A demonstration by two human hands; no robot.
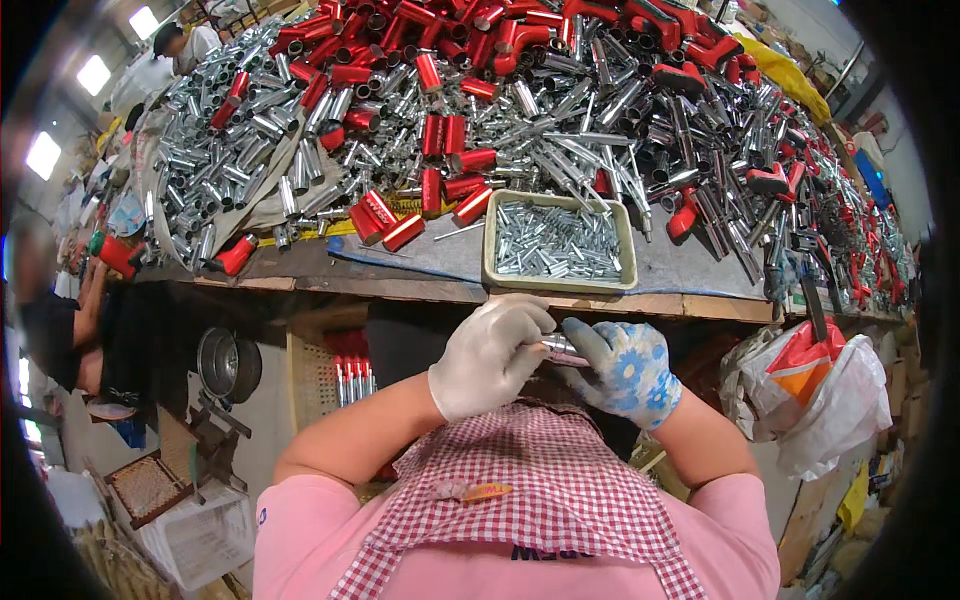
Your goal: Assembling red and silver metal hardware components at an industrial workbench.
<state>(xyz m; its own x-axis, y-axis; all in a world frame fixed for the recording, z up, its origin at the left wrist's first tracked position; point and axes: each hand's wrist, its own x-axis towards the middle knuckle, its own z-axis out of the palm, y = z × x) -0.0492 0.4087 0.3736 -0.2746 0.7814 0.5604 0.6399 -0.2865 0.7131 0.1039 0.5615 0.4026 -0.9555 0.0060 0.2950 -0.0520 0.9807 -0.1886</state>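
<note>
The white-gloved left hand [492, 355] and blue-patterned right hand [625, 372] both pinch a shiny metal cylinder [562, 348], one at each side, held between the checked apron [540, 480] and table [690, 272]. Beyond, a pale tray [560, 284] holds small metal pins [555, 242]; farther out lie heaped red tubes [433, 135].

One white glove [490, 357], one blue-flowered glove [630, 375], one pin tray [560, 284], countless red tubes [433, 135].

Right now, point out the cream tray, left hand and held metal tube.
Cream tray [560, 285], head view: front wall.
Left hand [486, 356], head view: gloved back.
Held metal tube [561, 346], head view: exposed middle.
</note>
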